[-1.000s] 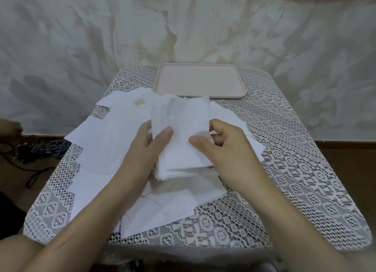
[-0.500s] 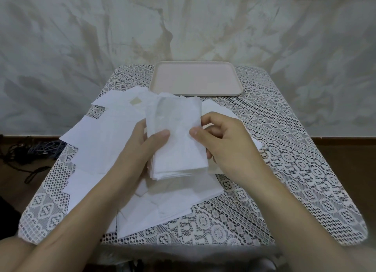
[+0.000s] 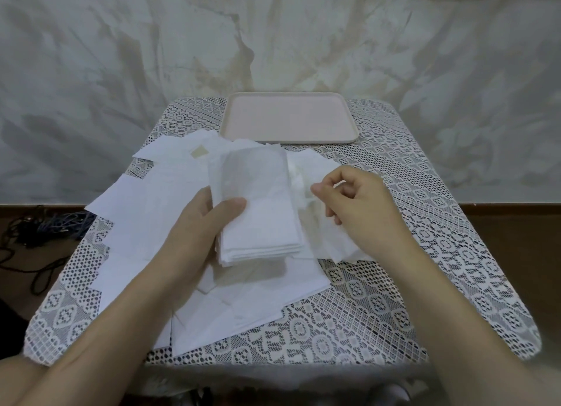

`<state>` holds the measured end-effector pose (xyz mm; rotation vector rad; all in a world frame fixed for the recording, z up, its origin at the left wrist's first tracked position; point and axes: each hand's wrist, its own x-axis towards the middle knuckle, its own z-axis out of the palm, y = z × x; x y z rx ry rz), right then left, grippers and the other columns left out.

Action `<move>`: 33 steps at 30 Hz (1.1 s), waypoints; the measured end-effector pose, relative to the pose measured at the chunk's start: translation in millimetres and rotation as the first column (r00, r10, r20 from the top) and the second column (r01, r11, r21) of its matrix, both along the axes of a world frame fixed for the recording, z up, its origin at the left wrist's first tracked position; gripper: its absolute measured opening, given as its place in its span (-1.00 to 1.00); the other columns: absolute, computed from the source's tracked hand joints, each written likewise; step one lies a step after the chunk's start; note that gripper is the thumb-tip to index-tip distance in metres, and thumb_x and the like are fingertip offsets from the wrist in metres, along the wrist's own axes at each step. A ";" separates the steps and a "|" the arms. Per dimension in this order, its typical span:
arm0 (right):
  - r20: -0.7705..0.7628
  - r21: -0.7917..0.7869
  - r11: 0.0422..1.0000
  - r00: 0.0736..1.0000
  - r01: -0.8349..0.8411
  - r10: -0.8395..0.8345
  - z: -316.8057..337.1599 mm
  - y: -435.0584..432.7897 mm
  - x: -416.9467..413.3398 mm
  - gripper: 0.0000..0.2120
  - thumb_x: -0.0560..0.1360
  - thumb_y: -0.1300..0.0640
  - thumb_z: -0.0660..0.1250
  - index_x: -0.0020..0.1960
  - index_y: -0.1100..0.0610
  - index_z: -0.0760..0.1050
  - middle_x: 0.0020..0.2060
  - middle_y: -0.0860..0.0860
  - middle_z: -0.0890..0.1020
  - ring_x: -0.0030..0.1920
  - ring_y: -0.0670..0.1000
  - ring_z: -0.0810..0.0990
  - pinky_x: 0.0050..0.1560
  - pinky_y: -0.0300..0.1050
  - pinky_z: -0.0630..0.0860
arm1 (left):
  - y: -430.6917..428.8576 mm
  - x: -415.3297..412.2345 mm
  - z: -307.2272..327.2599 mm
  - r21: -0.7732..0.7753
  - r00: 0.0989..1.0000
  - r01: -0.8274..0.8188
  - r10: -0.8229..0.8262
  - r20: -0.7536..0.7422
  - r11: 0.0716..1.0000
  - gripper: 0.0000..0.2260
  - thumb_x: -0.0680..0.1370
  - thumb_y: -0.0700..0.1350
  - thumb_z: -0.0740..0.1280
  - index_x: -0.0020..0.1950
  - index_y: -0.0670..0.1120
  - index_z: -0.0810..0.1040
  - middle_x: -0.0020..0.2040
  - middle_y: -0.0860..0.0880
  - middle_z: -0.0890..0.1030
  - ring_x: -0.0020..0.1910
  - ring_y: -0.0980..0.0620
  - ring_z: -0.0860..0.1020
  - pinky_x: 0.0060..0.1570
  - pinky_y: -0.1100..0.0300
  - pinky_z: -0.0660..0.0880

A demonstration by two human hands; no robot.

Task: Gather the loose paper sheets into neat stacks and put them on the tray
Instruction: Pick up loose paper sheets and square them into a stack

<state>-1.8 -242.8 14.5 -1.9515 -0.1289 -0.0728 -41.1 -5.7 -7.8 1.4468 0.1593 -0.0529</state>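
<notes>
Nearest you, below your left wrist, loose sheets (image 3: 243, 308) lie overlapping on the lace cloth (image 3: 425, 269) that covers the table, their corners pointing every way. More of them spread out to the left of your left hand, reaching the table's left edge.

Your left hand (image 3: 197, 232) holds a stack (image 3: 258, 217) of white paper, thumb pressed flat on its top sheet and fingers hidden beneath it. The stack is lifted a little above the loose sheets and casts a shadow on them. Its near edges line up roughly, while the far ends are uneven.

Your right hand (image 3: 361, 205) sits just to the right of the stack and is apart from it, with its fingers curled in and its thumb pointing toward the paper. Thin crumpled sheets lie under and beside it. You cannot tell from here whether the thumb and forefinger pinch one of them.

Beyond both hands, past the far ends of the paper, the pale pink tray (image 3: 288, 117) lies flat near the table's back edge, with nothing on it. Off to the left of your left hand, dark cables (image 3: 45, 226) lie on the floor. A mottled wall (image 3: 151, 56) stands behind the table.
</notes>
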 end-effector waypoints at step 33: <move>0.008 -0.605 0.794 0.997 0.065 -0.076 -11.7 -47.4 6.7 -0.64 0.57 -0.08 0.40 0.34 -0.09 0.46 0.09 -0.08 0.48 0.00 -0.02 0.49 -0.05 -0.09 0.31 | -1.7 -3.7 4.9 0.021 0.999 -0.030 0.030 -0.009 0.999 -0.52 0.47 0.05 0.41 0.38 -0.06 0.56 0.21 -0.12 0.73 0.23 -0.20 0.68 0.29 -0.23 0.55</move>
